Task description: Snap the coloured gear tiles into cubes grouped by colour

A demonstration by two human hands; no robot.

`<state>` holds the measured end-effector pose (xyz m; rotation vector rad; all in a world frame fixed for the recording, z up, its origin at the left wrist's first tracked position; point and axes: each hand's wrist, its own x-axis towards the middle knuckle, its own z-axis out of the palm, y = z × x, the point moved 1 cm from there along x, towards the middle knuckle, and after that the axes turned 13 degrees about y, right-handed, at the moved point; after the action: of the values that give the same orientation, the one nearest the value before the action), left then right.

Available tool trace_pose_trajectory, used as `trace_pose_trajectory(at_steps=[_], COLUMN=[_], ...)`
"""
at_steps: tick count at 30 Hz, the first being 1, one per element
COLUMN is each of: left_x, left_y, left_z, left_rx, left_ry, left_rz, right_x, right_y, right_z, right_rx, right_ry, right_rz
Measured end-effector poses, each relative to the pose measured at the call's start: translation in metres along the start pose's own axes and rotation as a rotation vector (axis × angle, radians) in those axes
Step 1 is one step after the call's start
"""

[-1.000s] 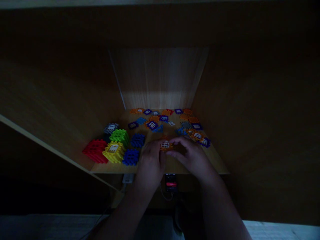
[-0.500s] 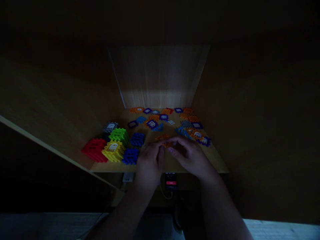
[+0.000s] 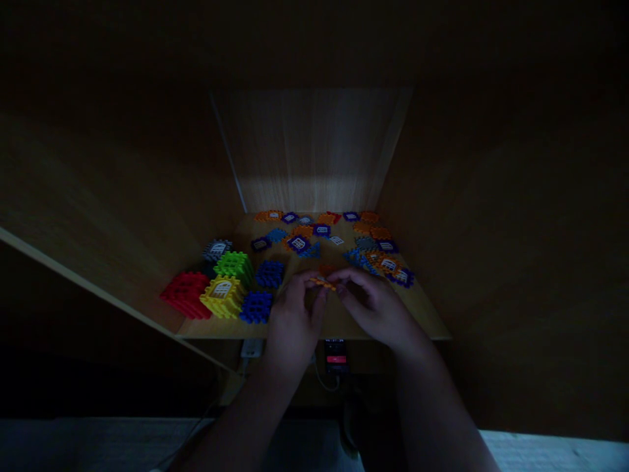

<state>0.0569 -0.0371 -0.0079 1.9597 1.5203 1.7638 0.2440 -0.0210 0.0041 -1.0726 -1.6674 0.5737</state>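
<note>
Above the front part of the shelf I hold an orange notched building tile [image 3: 323, 283], seen nearly edge-on. My left hand [image 3: 293, 318] pinches its left side between thumb and fingers. At its right end, the thumb and fingertips of my right hand [image 3: 376, 307] close on it. Just behind the tile shows a darker orange-red piece [image 3: 325, 269], partly hidden; whether the two are joined I cannot tell. Left of my left hand stand two dark blue tile stacks [image 3: 256, 307], close to a yellow stack [image 3: 223, 296] with a white window insert on top.
A red stack [image 3: 187, 295], a green stack [image 3: 232, 265] and a grey stack [image 3: 217, 250] line the left. Loose purple tiles [image 3: 298, 244], orange tiles [image 3: 380, 233] and blue pieces [image 3: 361, 259] lie behind and right. Wooden walls enclose the shelf; a phone [image 3: 336, 357] sits below its front edge.
The orange tile has tipped between my hands and now shows its edge. My fingers have shifted slightly around it. The stacks and loose tiles stay where they were.
</note>
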Motion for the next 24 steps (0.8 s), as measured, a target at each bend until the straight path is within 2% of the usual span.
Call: trace_pose_trajectory(at_steps=[9, 13, 17, 24], left_x=[0.0, 0.002, 0.005, 0.008], left_y=[0.002, 0.002, 0.0, 0.0], left_z=[0.0, 0.001, 0.004, 0.008], left_rx=[-0.028, -0.039, 0.093, 0.16], left_ry=[0.017, 0.023, -0.041, -0.15], left_rz=[-0.012, -0.04, 0.075, 0.11], right_x=[0.002, 0.004, 0.007, 0.008], right_y=[-0.002, 0.004, 0.009, 0.009], right_z=[0.002, 0.001, -0.003, -0.003], right_rx=[0.007, -0.039, -0.161, -0.243], right_ry=[-0.001, 0.155, 0.308, 0.291], right_rz=[0.026, 0.063, 0.093, 0.034])
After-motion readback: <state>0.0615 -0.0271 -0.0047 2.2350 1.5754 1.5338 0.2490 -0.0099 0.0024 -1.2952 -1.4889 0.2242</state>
